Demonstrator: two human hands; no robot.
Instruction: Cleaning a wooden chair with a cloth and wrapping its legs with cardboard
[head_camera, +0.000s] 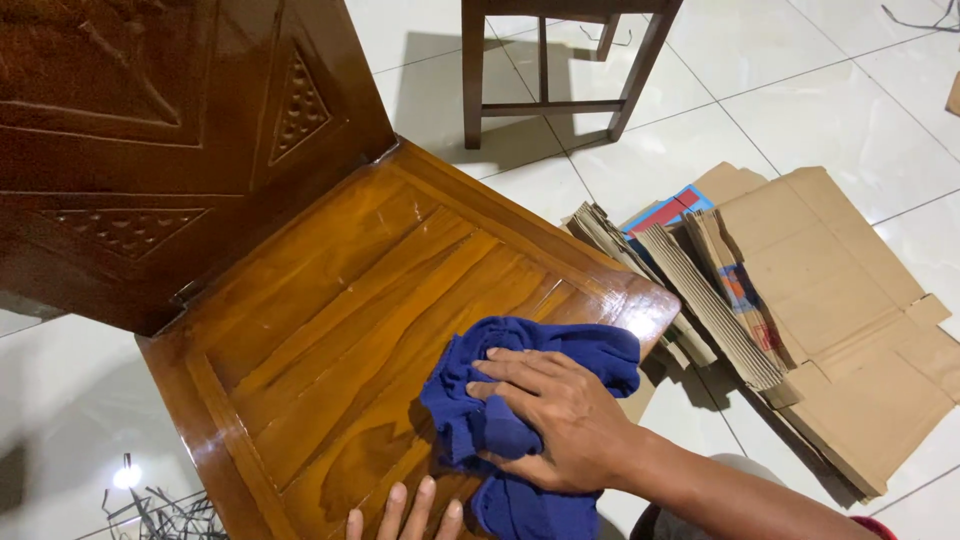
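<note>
Right hand (555, 420): pressed palm-down on the blue cloth (520, 420), fingers curled into its bunched folds — the cloth is gripped.
Left hand (410, 515): only fingertips are seen at the bottom edge, laid flat and released on the wood, just beside the cloth.
Blue cloth: crumpled under the right hand, on the chair seat (340, 320).
Cardboard (800, 300): flattened, spread on the floor beyond the right hand — well apart.

Glossy white tiled floor (800, 90), flattened cardboard (850, 330), wooden stool legs (545, 70).
</note>
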